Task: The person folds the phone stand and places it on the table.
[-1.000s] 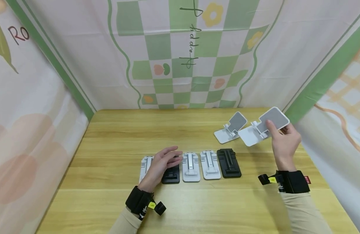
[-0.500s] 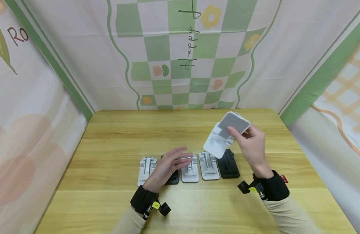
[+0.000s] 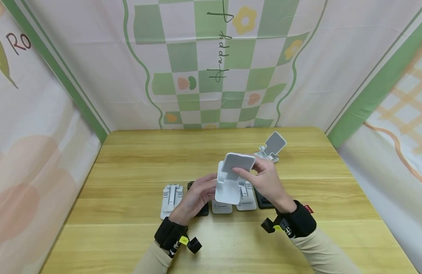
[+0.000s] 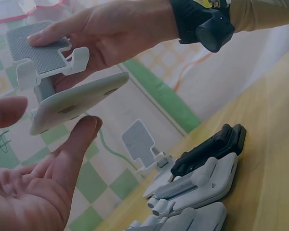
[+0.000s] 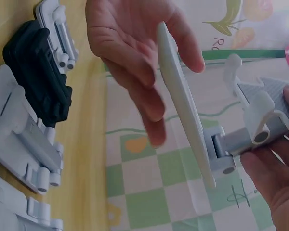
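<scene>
In the head view my right hand (image 3: 267,184) pinches the grey-padded plate of an unfolded white phone stand (image 3: 228,192), thumb on the pad. The stand is held up over the table, its base toward the left. My left hand (image 3: 194,196) is at the left edge of that base. The right wrist view has the left thumb and fingers on either side of the base (image 5: 183,103), loosely spread, with a gap on the finger side. Beneath are folded stands: a white one (image 3: 171,199), a partly covered black one (image 3: 203,211) and others.
Two more folded white stands (image 3: 222,207) and a black one (image 3: 264,201) continue the row to the right, partly hidden. Behind them stands another unfolded white phone stand (image 3: 275,144). Patterned cloth (image 3: 211,57) walls the wooden table (image 3: 135,160) at back and sides.
My right hand has carried the unfolded stand from the right side leftward to my left hand. The left hand has shifted slightly right, to the base's edge. The other unfolded stand stays behind.
</scene>
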A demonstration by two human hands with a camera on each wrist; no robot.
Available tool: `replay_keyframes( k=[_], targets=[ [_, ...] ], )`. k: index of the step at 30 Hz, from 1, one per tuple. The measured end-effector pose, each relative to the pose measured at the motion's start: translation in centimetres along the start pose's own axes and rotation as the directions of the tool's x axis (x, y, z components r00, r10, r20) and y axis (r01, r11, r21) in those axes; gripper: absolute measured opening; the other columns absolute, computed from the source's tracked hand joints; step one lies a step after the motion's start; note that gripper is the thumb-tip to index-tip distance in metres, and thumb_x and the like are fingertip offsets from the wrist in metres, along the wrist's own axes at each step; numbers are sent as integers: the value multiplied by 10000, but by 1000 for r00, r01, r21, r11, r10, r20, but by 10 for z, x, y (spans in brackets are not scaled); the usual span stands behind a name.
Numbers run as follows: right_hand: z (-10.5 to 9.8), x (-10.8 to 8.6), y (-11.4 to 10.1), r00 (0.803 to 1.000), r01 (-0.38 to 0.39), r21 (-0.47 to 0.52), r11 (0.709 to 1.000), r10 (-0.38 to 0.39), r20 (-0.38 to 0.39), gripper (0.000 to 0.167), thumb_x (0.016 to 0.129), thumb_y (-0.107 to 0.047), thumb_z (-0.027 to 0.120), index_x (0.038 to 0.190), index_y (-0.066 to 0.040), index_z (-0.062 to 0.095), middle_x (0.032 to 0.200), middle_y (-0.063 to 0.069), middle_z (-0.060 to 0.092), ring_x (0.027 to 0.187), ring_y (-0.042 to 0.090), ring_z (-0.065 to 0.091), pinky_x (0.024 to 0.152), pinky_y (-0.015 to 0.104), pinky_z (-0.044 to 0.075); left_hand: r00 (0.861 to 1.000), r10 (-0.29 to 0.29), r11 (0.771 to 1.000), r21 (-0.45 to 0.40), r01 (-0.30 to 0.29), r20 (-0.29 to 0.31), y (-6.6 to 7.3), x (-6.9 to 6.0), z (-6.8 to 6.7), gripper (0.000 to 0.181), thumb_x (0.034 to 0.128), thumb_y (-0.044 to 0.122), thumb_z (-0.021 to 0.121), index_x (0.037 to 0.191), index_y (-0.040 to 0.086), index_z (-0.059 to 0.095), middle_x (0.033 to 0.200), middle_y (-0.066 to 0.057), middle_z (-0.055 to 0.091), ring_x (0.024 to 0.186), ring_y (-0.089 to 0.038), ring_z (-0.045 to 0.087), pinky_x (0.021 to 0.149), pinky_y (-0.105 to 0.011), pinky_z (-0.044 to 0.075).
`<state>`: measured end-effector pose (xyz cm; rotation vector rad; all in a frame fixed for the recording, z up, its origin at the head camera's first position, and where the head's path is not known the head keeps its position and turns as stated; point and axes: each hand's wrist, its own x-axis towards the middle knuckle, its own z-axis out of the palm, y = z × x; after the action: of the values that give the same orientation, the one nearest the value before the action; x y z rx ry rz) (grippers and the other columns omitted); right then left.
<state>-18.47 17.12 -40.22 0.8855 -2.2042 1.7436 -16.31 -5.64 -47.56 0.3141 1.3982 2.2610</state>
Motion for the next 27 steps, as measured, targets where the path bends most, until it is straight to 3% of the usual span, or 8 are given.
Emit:
replay_keyframes(
  k=[6,13,19,27],
  targets=[
    [5,-1,1,996,-30,-9,1000,30,83,316,875,88,750,1183,26,718,1073,99,768,988,90,709,815,281,606,999,-33,997,68,33,2,-1,-3,0,591,1014,67,529,1555,-83,344,1434,-303,560,1111,-152,695,901,-296,594],
    [9,-2,8,991,-69,-16,997,70,110,319,902,59,737,1216,17,700,1113,143,753,1037,99,689,887,287,580,1000,-24,994,106,24,-4,-1,-4,1,569,1023,25,523,1546,-104,341,1435,-335,538,1139,-191,690,893,-295,598],
    [8,-2,11,981,-115,9,993,112,159,357,923,29,727,1274,17,663,1192,139,723,1114,101,654,985,297,535,1000,-12,992,128,13,-9,-1,-6,0,574,1026,29,520,1551,-104,330,1420,-336,549,1143,-206,691,876,-284,601],
    [8,0,24,973,-52,83,995,32,226,424,901,100,719,1309,74,607,1234,13,705,1147,83,653,1018,265,523,1000,-4,993,115,5,-7,0,-8,-1,582,1016,-4,519,1553,-105,320,1400,-351,555,1081,-148,711,823,-254,608]
  ],
)
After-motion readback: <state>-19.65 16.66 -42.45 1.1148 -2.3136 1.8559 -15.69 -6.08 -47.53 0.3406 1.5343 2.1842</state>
